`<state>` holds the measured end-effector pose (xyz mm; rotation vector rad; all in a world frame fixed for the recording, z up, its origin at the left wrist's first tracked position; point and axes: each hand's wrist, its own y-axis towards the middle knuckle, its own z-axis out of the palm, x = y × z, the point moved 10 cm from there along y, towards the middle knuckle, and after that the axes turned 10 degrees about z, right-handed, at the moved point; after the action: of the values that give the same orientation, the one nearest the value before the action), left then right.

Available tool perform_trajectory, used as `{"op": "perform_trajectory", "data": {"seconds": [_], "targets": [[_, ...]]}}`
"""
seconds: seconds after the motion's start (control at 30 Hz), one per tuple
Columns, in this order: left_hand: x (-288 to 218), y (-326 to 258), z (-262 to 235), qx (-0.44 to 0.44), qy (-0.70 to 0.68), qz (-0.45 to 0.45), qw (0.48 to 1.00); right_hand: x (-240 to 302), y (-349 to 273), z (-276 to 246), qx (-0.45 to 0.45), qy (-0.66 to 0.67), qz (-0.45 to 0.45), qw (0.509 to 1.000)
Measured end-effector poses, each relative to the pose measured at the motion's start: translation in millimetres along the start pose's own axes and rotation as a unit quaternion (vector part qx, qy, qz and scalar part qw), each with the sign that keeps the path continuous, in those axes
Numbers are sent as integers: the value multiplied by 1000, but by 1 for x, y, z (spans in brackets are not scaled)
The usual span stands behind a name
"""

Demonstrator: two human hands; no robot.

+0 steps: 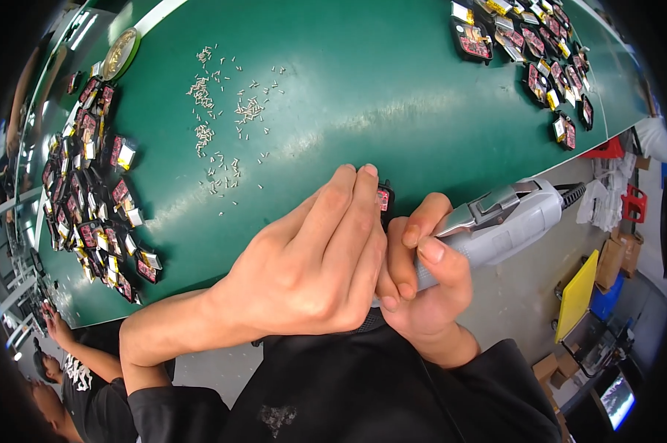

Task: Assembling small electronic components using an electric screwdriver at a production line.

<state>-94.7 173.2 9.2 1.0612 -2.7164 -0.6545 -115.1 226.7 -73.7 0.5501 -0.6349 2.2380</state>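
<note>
Green table (392, 74), grey floor (524, 292), corded tool (507, 230)

The worktop (333, 59) is plain green. Beside its near edge, the power tool (507, 235) is light grey; devices (118, 152) on its left mix black, red, silver and yellow.

Power tool (512, 235): smooth plastic, shiny metal lever (499, 201). Tabletop (348, 81): glossy. Screws (200, 91): metal. Shirt (341, 384): matt cloth.
</note>
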Motion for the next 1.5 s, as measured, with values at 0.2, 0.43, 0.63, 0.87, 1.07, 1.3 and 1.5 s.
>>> {"op": "perform_trajectory", "data": {"seconds": [0.2,0.43,0.63,0.87,1.07,1.3,1.5], "targets": [[1,2,2,27,-41,-4,999,83,-3,26,138,-39,-67,987],[0,-9,8,58,-38,-22,997,121,23,44,174,-125,-133,968],[-1,-9,7,39,-25,-25,999,117,32,43,175,-172,-134,960],[-3,-8,10,30,-30,-10,999,109,34,39,173,-200,-125,956],[-3,-10,4,-5,-28,-12,1000,97,36,61,230,-234,-121,937],[2,-7,-2,-2,-14,-3,1000,91,43,88,278,-284,-100,912],[-3,-15,-3,27,5,-71,997,80,46,88,323,-172,-118,923]]}}
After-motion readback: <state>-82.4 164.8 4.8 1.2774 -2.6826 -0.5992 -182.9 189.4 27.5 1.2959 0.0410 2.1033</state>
